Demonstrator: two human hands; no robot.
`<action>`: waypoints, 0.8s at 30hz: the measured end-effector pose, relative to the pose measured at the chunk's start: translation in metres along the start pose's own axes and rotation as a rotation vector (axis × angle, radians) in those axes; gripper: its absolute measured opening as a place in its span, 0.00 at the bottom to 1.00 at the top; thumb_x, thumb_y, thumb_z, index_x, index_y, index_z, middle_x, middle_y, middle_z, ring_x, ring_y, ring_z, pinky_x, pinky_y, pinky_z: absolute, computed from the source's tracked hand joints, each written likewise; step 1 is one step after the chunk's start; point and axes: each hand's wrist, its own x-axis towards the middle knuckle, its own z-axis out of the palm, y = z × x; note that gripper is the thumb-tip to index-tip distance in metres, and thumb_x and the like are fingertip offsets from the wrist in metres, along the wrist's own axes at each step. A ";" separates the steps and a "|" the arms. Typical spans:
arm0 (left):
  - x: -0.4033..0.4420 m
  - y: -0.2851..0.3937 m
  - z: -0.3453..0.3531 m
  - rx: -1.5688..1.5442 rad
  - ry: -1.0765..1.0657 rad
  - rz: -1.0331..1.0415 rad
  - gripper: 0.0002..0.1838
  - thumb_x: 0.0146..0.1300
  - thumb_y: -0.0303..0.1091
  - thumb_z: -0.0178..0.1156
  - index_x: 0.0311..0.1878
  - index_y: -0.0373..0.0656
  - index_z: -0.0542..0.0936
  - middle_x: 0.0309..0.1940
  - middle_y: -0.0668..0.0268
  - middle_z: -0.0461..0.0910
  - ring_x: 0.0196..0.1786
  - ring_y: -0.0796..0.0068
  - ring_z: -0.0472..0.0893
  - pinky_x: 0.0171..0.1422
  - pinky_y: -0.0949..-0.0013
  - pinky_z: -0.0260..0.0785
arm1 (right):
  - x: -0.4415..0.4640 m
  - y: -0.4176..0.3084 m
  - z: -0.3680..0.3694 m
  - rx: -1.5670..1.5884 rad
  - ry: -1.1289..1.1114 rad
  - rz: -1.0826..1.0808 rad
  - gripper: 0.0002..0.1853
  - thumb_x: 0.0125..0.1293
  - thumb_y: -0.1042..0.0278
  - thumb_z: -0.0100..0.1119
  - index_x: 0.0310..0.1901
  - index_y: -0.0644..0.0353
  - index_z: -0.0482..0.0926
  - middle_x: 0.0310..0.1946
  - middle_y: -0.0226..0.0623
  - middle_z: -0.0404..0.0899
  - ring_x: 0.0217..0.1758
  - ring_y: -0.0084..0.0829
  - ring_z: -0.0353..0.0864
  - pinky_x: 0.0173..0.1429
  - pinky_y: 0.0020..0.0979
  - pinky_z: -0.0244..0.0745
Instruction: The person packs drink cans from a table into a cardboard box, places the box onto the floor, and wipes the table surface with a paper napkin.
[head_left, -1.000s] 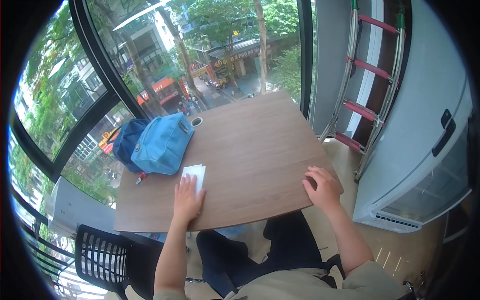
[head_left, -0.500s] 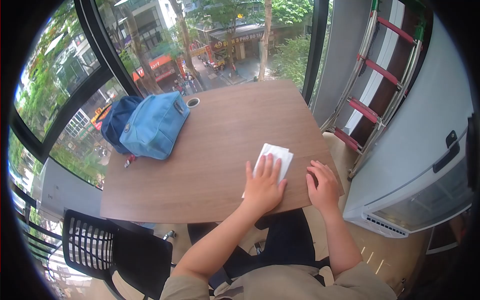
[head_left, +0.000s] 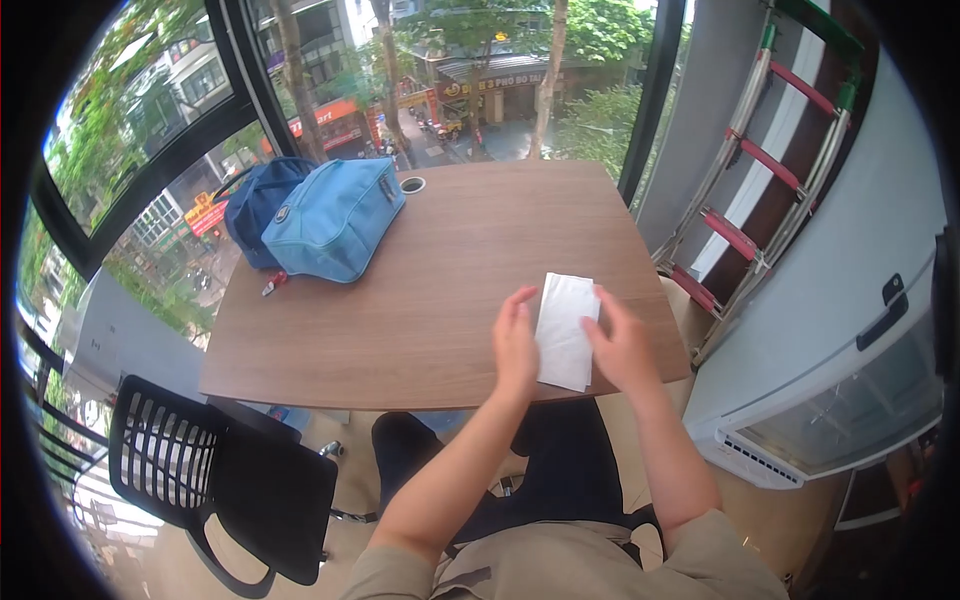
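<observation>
both left hand (head_left: 516,348) and right hand (head_left: 626,345) loosely half-curled, gripping nothing, flanking folded white napkin (head_left: 565,340); contact unclear.

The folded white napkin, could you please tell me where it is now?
In the head view, the folded white napkin lies right of centre on the wood-grain table, by its near edge, between the left hand and the right hand.

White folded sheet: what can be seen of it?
The white folded sheet looks like paper or thin cloth, an elongated rectangle with slightly uneven layered edges. It lies near the front edge of the brown table, long side pointing away from the person. The left hand is beside it; the right hand partly overlaps its right edge. Contact is unclear.
</observation>
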 end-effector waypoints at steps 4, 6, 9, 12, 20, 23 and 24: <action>0.013 0.016 -0.032 -0.224 0.067 -0.177 0.17 0.85 0.32 0.48 0.67 0.40 0.80 0.68 0.64 0.79 0.70 0.69 0.75 0.82 0.61 0.61 | 0.017 0.003 0.069 -0.239 -0.077 -0.105 0.40 0.75 0.49 0.66 0.79 0.68 0.66 0.79 0.60 0.67 0.83 0.54 0.66 0.84 0.47 0.63; 0.027 0.008 -0.066 0.117 -0.070 -0.084 0.16 0.84 0.31 0.50 0.67 0.40 0.81 0.67 0.60 0.81 0.69 0.62 0.78 0.80 0.60 0.64 | 0.020 -0.005 0.088 -0.552 -0.112 -0.210 0.49 0.75 0.42 0.64 0.82 0.73 0.58 0.83 0.64 0.57 0.88 0.54 0.56 0.89 0.49 0.52; 0.031 0.033 -0.109 0.929 -0.258 0.393 0.18 0.84 0.34 0.51 0.68 0.40 0.80 0.69 0.53 0.79 0.72 0.53 0.78 0.79 0.59 0.66 | 0.023 -0.009 0.085 -0.559 -0.140 -0.131 0.52 0.76 0.36 0.59 0.82 0.76 0.54 0.85 0.65 0.53 0.90 0.54 0.51 0.91 0.50 0.44; 0.027 0.052 -0.139 1.338 -0.322 0.451 0.23 0.81 0.45 0.56 0.71 0.42 0.78 0.75 0.47 0.73 0.81 0.43 0.67 0.86 0.46 0.55 | 0.018 -0.004 0.066 -0.528 -0.255 -0.180 0.54 0.77 0.31 0.54 0.83 0.76 0.53 0.86 0.64 0.51 0.91 0.53 0.46 0.92 0.48 0.41; 0.082 0.076 -0.210 1.648 -0.181 0.295 0.38 0.77 0.57 0.58 0.83 0.46 0.68 0.86 0.49 0.59 0.89 0.49 0.55 0.91 0.45 0.42 | 0.049 0.040 0.014 -0.622 -0.440 -0.236 0.54 0.79 0.29 0.49 0.84 0.74 0.51 0.88 0.58 0.48 0.92 0.48 0.44 0.93 0.46 0.41; 0.085 0.081 -0.225 1.613 -0.185 0.280 0.39 0.76 0.58 0.59 0.82 0.45 0.68 0.85 0.49 0.60 0.88 0.52 0.56 0.91 0.47 0.44 | 0.071 0.069 0.007 -0.624 -0.408 -0.173 0.52 0.79 0.30 0.49 0.84 0.73 0.52 0.88 0.57 0.48 0.92 0.47 0.45 0.93 0.45 0.41; 0.085 0.083 -0.224 1.618 -0.173 0.272 0.39 0.76 0.58 0.59 0.82 0.45 0.68 0.85 0.49 0.60 0.88 0.52 0.56 0.91 0.47 0.44 | 0.082 0.077 0.005 -0.646 -0.383 -0.150 0.52 0.79 0.30 0.49 0.84 0.72 0.52 0.88 0.57 0.48 0.92 0.47 0.45 0.93 0.45 0.40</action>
